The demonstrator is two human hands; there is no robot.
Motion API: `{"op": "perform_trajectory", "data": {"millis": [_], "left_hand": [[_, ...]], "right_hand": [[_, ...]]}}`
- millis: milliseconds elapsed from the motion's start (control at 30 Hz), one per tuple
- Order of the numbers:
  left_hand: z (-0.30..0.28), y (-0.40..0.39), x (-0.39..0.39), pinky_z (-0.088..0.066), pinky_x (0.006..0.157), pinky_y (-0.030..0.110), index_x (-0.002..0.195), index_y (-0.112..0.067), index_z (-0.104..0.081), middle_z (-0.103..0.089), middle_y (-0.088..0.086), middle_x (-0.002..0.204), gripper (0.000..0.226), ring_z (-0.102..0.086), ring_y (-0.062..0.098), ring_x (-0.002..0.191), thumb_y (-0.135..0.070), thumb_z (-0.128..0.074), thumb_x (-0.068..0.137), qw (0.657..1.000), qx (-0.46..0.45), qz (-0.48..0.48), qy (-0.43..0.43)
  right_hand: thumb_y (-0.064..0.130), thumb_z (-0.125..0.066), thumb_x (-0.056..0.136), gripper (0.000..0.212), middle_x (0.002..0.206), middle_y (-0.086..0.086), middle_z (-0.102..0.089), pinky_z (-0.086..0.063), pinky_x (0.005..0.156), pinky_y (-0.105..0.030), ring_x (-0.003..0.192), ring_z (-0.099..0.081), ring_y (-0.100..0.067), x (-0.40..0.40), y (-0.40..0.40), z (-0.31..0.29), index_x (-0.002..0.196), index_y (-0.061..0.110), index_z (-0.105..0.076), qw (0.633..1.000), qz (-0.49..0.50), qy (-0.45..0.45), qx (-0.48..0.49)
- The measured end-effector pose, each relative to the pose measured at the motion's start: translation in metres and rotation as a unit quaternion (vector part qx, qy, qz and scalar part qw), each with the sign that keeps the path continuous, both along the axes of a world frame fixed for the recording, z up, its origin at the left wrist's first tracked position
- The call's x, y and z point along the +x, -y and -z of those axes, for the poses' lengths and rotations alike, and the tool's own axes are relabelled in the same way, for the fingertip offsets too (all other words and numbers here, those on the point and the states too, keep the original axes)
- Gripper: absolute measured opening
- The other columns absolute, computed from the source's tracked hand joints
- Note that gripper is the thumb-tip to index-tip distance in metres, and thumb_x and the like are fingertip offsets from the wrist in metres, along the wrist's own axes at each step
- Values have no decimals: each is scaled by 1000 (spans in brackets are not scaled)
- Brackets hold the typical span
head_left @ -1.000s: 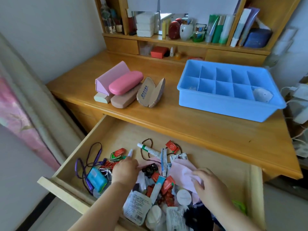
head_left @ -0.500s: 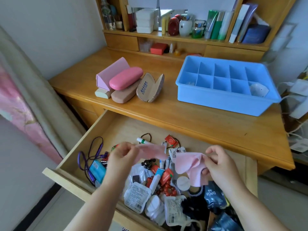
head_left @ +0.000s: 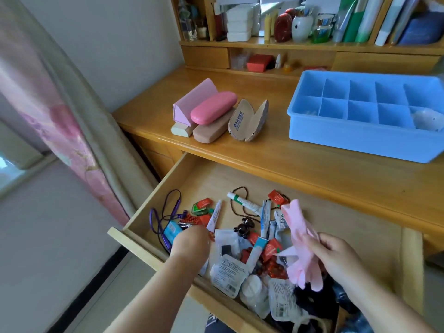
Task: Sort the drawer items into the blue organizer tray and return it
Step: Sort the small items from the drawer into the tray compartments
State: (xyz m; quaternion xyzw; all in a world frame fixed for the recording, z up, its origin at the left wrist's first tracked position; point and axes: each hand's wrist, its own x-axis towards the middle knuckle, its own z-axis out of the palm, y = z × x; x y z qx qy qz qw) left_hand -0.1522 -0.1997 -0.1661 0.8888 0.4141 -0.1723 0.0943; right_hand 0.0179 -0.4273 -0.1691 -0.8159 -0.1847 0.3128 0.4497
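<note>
Above the wooden desk's open drawer [head_left: 197,179], the right hand [head_left: 336,258] pinched a pink cloth [head_left: 300,248], while the left hand [head_left: 191,243] reached into clutter, its grip hidden.

Wooden desk [head_left: 276,150] stands against a plain white wall [head_left: 115,44]. Wooden shelf unit [head_left: 312,45] rises along the desk's rear edge. Pink floral curtain [head_left: 64,131] hangs left of the desk. Pale floor [head_left: 48,248] below it, daylit.
</note>
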Motion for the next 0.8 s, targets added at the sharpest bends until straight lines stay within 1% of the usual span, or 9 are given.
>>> {"op": "perform_trajectory", "data": {"millis": [67, 167, 267, 333, 400, 500, 633, 733, 800], "left_hand": [[12, -9, 0, -51, 88, 32, 121, -12, -55, -60, 3, 121, 30, -59, 22, 111, -16, -53, 91, 991, 4, 27, -134], [28, -10, 5, -50, 86, 33, 123, -11, -55, -61, 4, 122, 37, -60, 22, 110, -15, -61, 86, 980, 21, 58, -189], [35, -11, 5, -51, 86, 33, 122, -9, -56, -60, 5, 123, 33, -59, 23, 111, -12, -57, 89, 975, 34, 83, -202], [36, -15, 1, -52, 88, 32, 123, -10, -55, -59, 5, 124, 31, -58, 23, 113, -12, -52, 92, 978, 35, 79, -189], [37, -18, -4, -52, 89, 32, 126, -12, -52, -58, 6, 126, 32, -57, 23, 114, -14, -50, 94, 983, 38, 62, -169], [40, -17, -3, -51, 91, 32, 125, -10, -52, -59, 9, 124, 31, -58, 24, 113, -13, -49, 95, 986, 37, 47, -157], [42, -14, 8, -49, 95, 34, 127, -8, -52, -57, 11, 129, 33, -55, 25, 118, -11, -50, 94, 978, 31, 68, -194], [31, -17, 7, -51, 88, 32, 117, -12, -59, -62, 6, 119, 25, -60, 22, 109, -14, -50, 93, 990, 36, 48, -129], [11, -23, 5, -52, 76, 31, 99, -15, -63, -66, 4, 102, 18, -63, 22, 94, -18, -47, 91, 1000, 11, -6, -16]], "right_hand": [[32, -64, 87, 35, 52, 8, -48, -29, 56, -31, 56, -44, -13, -3, -3, 1, 59, 14, -53, 1000, -8, 4, -2], [24, -66, 86, 6, 69, 8, -66, -39, 63, -32, 69, -59, -17, -5, -5, -2, 84, 26, -60, 1000, -5, 12, 2], [20, -60, 87, 51, 60, 13, -61, -36, 53, -21, 55, -54, -5, 0, 2, -4, 115, 60, -43, 998, -10, 62, -1], [10, -53, 89, 58, 64, 27, -63, -37, 55, -9, 60, -56, 8, 3, 8, -8, 97, 68, -55, 995, -31, 91, 13], [4, -52, 89, 56, 74, 22, -69, -38, 58, -8, 68, -59, 7, 5, 14, -10, 76, 57, -66, 995, -22, 97, 10], [6, -55, 85, 42, 66, -1, -66, -34, 51, -21, 53, -50, -11, 7, 22, -14, 73, 44, -68, 996, 8, 85, 12], [7, -56, 86, 37, 48, 10, -50, -24, 41, -19, 41, -34, -8, 6, 34, -13, 76, 40, -69, 998, -7, 57, 11], [6, -56, 89, 36, 75, -3, -68, -43, 62, -30, 63, -56, -17, 2, 36, -12, 74, 34, -71, 999, -33, 41, 3], [6, -57, 89, 33, 81, -6, -69, -50, 76, -41, 74, -62, -27, -1, 35, -14, 74, 32, -72, 998, -48, 33, -1]]}}
